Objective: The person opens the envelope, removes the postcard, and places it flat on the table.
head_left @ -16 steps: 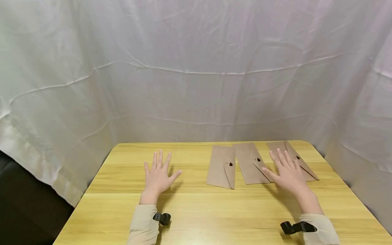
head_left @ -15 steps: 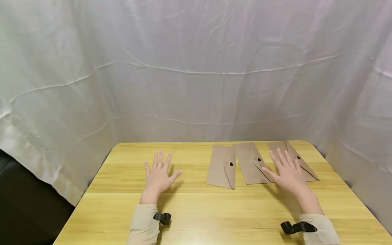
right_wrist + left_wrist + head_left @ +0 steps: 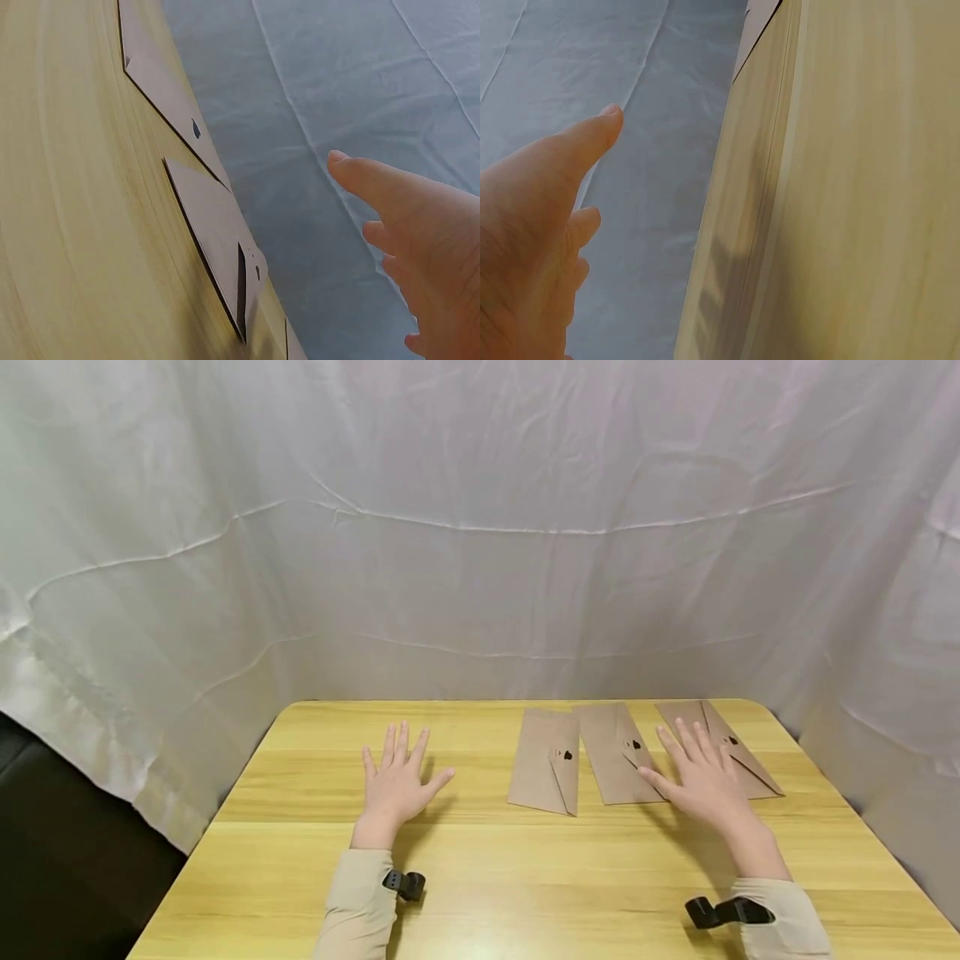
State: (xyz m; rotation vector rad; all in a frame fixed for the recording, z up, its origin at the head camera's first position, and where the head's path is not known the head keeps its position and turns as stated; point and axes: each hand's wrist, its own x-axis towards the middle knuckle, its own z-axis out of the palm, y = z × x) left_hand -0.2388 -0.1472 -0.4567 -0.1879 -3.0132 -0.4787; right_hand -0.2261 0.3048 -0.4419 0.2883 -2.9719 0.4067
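Observation:
Three brown paper envelopes lie on the right half of the table: a left envelope [image 3: 536, 760], a middle envelope [image 3: 606, 760] and a right envelope [image 3: 738, 727]. Each bears a small dark mark by its flap. My left hand [image 3: 395, 789] hovers over the left part of the table, fingers spread, holding nothing. My right hand [image 3: 705, 785], also spread and holding nothing, is above the middle and right envelopes and hides part of the right one. Both wrist views show the hands raised off the surface, the left hand [image 3: 532, 240] and the right hand [image 3: 427, 247] alike.
The wooden table [image 3: 510, 877] has rounded far corners. A pale curtain [image 3: 480, 593] hangs behind it and along the sides. Something black [image 3: 67, 852] stands at the lower left, beyond the table edge. A black wrist camera [image 3: 405, 885] sits on each sleeve.
The head view has shifted slightly, so the table sits a little higher in it. My left hand has moved slightly to the right. The envelopes stay put.

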